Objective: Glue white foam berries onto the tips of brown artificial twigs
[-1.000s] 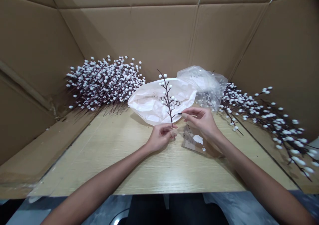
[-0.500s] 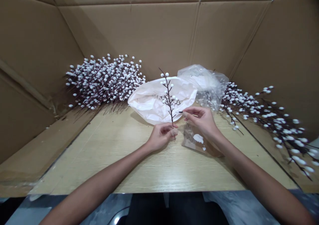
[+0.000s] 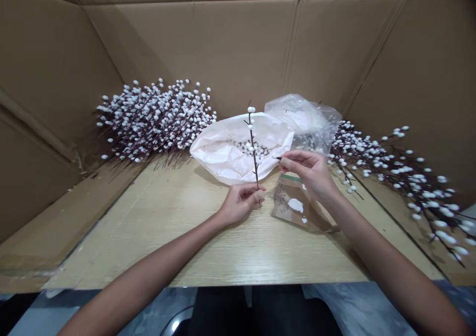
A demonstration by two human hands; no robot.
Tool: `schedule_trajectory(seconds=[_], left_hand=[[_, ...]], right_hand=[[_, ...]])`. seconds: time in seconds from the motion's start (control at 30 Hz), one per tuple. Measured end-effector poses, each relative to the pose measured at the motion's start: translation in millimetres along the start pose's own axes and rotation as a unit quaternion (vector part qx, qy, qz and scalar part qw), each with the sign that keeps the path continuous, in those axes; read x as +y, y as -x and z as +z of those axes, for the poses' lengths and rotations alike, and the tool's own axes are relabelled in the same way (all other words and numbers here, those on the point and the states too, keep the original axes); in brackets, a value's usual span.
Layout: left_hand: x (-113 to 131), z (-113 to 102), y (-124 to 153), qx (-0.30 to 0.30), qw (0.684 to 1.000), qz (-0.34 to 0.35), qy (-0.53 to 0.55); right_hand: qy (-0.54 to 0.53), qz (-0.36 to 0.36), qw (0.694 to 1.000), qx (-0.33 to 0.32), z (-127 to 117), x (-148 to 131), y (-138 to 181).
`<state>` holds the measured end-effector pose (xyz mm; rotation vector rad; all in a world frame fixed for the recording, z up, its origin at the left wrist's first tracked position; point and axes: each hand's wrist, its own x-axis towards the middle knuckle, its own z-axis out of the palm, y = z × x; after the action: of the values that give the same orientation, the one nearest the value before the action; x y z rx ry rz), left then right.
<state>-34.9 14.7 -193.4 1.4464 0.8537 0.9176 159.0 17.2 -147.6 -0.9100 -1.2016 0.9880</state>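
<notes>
Between its thumb and fingers, my left hand grips the lower end of a brown berry branch, which stands nearly upright with white berries mostly on its upper part. To the right of the branch, my right hand pinches a thin dark stick-like tool; its exact kind is too small to tell. Behind the branch lies an open white bag with loose white berries inside. Below my right hand is a clear plastic bag with a green strip and white smears on it.
A thick pile of white-berry branches lies at the back left. More berry branches spread along the right side. A crumpled clear bag sits behind the white bag. Cardboard walls surround the wooden table.
My right hand has drawn back to the right and slightly up with the dark tool, away from the branch. The branch has turned in my left hand, so its twigs face differently.
</notes>
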Motion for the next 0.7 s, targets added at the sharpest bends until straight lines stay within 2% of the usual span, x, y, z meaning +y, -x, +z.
schedule_trajectory(seconds=[0.17, 0.3, 0.43, 0.7], left_hand=[[-0.9, -0.1, 0.1, -0.015, 1.0, -0.017, -0.005], [0.3, 0.2, 0.9, -0.031, 0.999, 0.001, -0.027], [2.5, 0.3, 2.3, -0.049, 0.997, 0.007, -0.057], [0.1, -2.5, 1.8, -0.089, 0.99, 0.021, -0.103]], right_hand=[[-0.026, -0.046, 0.998, 0.042, -2.4, 1.5, -2.6], [-0.011, -0.072, 0.993, 0.095, 0.5, -1.4, -2.2], [0.01, -0.09, 0.99, 0.111, 1.7, -2.2, -1.7], [0.013, -0.064, 0.99, 0.126, -1.2, 1.2, -5.0]])
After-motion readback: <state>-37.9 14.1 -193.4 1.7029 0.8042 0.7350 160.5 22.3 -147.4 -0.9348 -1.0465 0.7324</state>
